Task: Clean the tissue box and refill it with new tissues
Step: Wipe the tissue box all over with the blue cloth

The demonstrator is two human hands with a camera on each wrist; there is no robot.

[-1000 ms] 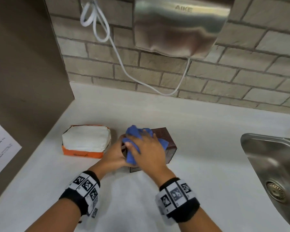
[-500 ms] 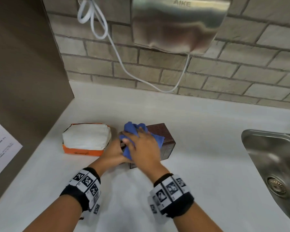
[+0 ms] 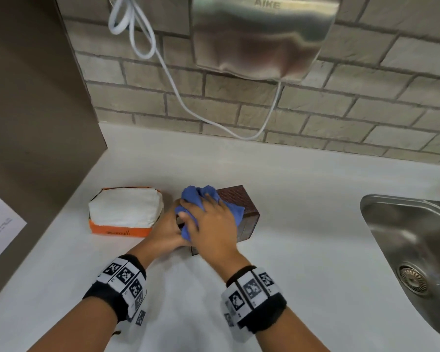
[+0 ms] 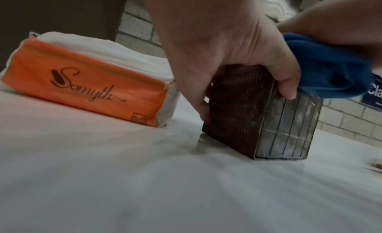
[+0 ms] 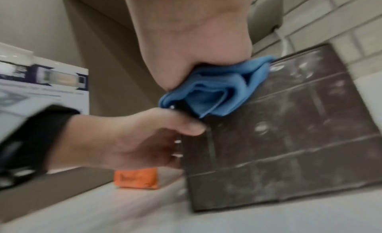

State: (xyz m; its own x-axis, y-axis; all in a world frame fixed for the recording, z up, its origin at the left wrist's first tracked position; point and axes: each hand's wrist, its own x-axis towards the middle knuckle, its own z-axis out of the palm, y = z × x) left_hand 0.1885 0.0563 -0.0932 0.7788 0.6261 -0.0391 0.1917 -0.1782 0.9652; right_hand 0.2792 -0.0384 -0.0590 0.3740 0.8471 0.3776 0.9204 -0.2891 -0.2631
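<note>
A dark brown woven tissue box [image 3: 239,203] stands on the white counter [image 3: 302,189]. My left hand [image 3: 167,231] grips its near left corner; in the left wrist view the thumb [image 4: 286,85] lies on the grey gridded face of the box [image 4: 237,109] and the fingers on its brown side. My right hand [image 3: 212,224] holds a bunched blue cloth [image 3: 200,195] and presses it on the box top; the right wrist view shows the cloth [image 5: 217,89] squeezed under the palm against the box [image 5: 289,130]. An orange pack of white tissues [image 3: 125,212] lies just to the left.
A steel sink [image 3: 414,240] is sunk into the counter at the right. On the brick wall hangs a metal hand dryer [image 3: 262,36] with a looping white cord [image 3: 160,62]. A brown partition [image 3: 36,97] with a paper sheet [image 3: 0,224] closes the left side.
My right hand has slid the blue cloth a little to the left across the box top, baring more of the top's right part. The left hand keeps its grip.
</note>
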